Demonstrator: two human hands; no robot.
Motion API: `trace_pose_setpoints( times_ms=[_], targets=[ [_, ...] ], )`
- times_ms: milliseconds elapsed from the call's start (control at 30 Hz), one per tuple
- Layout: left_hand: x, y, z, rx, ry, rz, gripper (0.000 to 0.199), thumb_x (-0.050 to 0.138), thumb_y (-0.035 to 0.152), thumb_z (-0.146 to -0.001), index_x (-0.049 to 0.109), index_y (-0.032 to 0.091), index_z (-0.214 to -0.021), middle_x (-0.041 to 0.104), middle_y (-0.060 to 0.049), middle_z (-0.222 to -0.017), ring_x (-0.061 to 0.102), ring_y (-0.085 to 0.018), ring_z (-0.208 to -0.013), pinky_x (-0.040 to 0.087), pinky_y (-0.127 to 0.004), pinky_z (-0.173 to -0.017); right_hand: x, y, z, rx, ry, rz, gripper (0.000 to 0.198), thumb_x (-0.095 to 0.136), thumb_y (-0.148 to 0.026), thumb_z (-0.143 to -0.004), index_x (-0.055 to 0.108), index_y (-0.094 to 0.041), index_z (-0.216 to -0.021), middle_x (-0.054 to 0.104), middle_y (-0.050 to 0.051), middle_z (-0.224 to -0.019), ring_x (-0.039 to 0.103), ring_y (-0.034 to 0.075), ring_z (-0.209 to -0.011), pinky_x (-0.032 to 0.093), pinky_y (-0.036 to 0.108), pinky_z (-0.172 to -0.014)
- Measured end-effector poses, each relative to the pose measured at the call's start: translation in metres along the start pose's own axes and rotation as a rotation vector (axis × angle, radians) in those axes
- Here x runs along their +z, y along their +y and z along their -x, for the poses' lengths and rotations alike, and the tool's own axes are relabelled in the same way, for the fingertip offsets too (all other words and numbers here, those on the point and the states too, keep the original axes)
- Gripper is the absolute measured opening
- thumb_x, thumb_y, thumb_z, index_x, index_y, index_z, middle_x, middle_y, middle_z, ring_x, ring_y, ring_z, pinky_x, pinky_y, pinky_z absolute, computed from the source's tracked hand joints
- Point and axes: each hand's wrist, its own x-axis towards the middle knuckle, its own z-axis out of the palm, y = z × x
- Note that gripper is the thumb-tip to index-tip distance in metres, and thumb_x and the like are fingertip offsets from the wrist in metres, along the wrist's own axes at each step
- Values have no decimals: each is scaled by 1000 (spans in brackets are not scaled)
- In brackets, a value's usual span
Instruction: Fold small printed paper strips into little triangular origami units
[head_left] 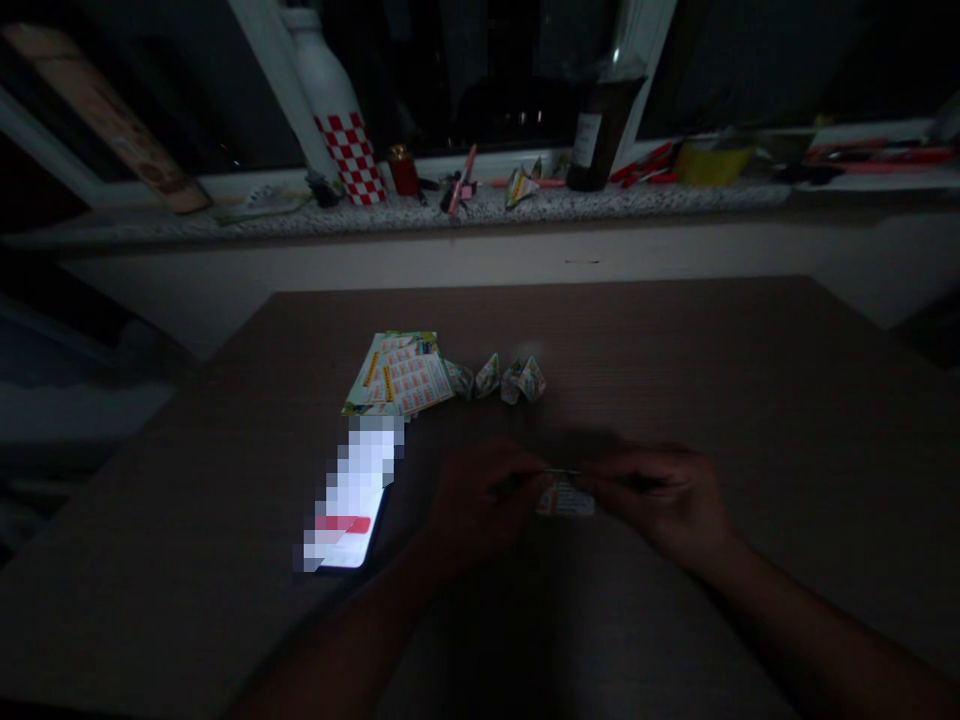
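Between my two hands is a small piece of folded printed paper [566,497], its upper edge pinched from both sides. My left hand [487,490] is closed on its left end, thumb and forefinger together. On the other end, my right hand [664,495] pinches in the same way. Beyond them stands a short row of folded paper figures [487,377] with printed sides. Left of that row lies a stack of printed paper sheets [416,380]. A phone [356,500] with a lit, blurred screen rests left of my left hand.
The brown table [675,340] meets a wall under a granite windowsill [420,212]. Along the sill stand a red-and-white checkered bottle [349,140], a dark bottle [592,140], a small red jar [403,172], a yellow container [712,162] and several pens. The room is dim.
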Motion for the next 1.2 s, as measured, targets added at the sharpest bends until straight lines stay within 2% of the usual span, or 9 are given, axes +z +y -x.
trace_pose_setpoints(
  times_ms=[300, 500, 633, 767, 1200],
  targets=[
    [-1, -2, 0, -44, -17, 94, 8, 62, 21, -82, 67, 17, -78, 66, -1, -70, 59, -12, -62, 44, -23, -60, -1, 3, -1, 10, -45, -31, 4, 75, -19, -72, 74, -21, -69, 75, 2, -66, 68, 16, -53, 56, 24, -48],
    [1, -3, 1, 114, -72, 0, 11, 56, 20, -85, 64, 16, -79, 63, -2, -67, 56, -13, -63, 42, -25, -59, 3, 2, 0, -175, -125, 47, 18, 69, -11, -73, 69, -19, -89, 73, 6, -80, 70, 18, -71, 57, 28, -60],
    [6, -2, 1, 255, -72, -16, 11, 52, 16, -84, 60, 15, -76, 60, -2, -64, 53, -13, -62, 39, -25, -57, 6, -1, 1, -233, -133, 65, 16, 63, -7, -74, 65, -19, -85, 68, 5, -75, 66, 17, -68, 54, 27, -59],
    [10, -2, 2, 337, -69, -65, 10, 51, 14, -84, 56, 17, -76, 61, -3, -67, 52, -14, -64, 40, -26, -60, 6, -1, 2, -243, -146, 76, 15, 62, -7, -72, 61, -20, -80, 63, 3, -70, 62, 15, -62, 50, 26, -54],
    [8, -3, 3, 414, -181, -215, 18, 44, 16, -86, 55, 17, -73, 58, -2, -68, 49, -14, -63, 36, -28, -61, 5, -3, 1, -289, -195, 145, 14, 59, -9, -69, 57, -21, -76, 55, 0, -65, 54, 14, -56, 41, 24, -49]
  ],
)
